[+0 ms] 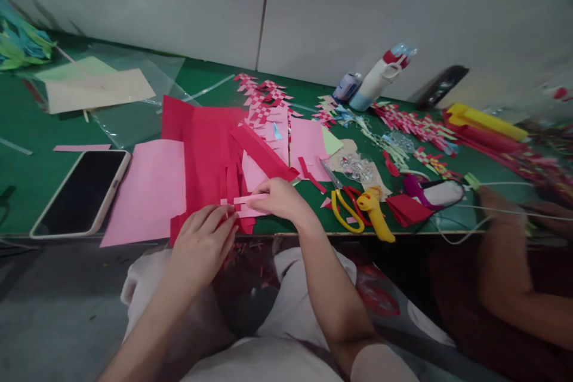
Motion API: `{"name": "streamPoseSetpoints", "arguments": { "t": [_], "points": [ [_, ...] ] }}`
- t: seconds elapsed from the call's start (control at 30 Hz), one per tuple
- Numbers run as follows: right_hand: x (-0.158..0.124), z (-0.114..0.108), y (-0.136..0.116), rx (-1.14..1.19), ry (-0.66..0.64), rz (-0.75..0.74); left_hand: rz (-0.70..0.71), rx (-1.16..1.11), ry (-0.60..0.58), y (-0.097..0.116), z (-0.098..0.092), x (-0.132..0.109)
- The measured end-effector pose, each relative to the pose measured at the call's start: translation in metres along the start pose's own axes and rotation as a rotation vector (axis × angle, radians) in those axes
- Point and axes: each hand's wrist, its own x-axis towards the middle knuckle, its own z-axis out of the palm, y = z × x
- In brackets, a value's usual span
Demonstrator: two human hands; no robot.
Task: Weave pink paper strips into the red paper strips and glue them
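Observation:
My right hand [280, 199] pinches a narrow pink paper strip [248, 198] at the near edge of the green table [27, 131]. My left hand [203, 242] has its fingers closed at the strip's other end, fingertips on it and on the red slit paper [206, 161] beneath. The red paper lies over a pink sheet [147, 191]. More pink sheets [307, 143] and red strips lie just beyond my right hand.
A phone [80, 191] lies at left. Yellow and red scissors [347, 206], a yellow glue gun [378, 212], woven pink-red pieces [264, 95], a bottle [380, 74], yellow and red paper rolls [487, 125]. Another person's arm [514, 274] is at right.

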Motion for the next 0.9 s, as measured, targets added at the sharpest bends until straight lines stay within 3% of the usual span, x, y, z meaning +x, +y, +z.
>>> {"name": "streamPoseSetpoints", "arguments": {
  "t": [0.23, 0.33, 0.7, 0.9],
  "points": [
    [-0.003, 0.005, 0.004, -0.343, 0.212, -0.232, 0.011, 0.006, -0.054, -0.002, 0.007, -0.005],
    [-0.001, 0.012, 0.006, -0.361, 0.171, -0.294, -0.011, -0.018, -0.073, -0.003, 0.008, -0.007],
    [0.004, 0.021, 0.008, -0.251, 0.091, -0.227, -0.018, -0.009, -0.095, 0.0, 0.01, -0.014],
    [0.006, 0.021, 0.002, -0.253, 0.055, -0.187, -0.039, 0.024, -0.039, -0.004, 0.006, -0.005]
  ]
}}
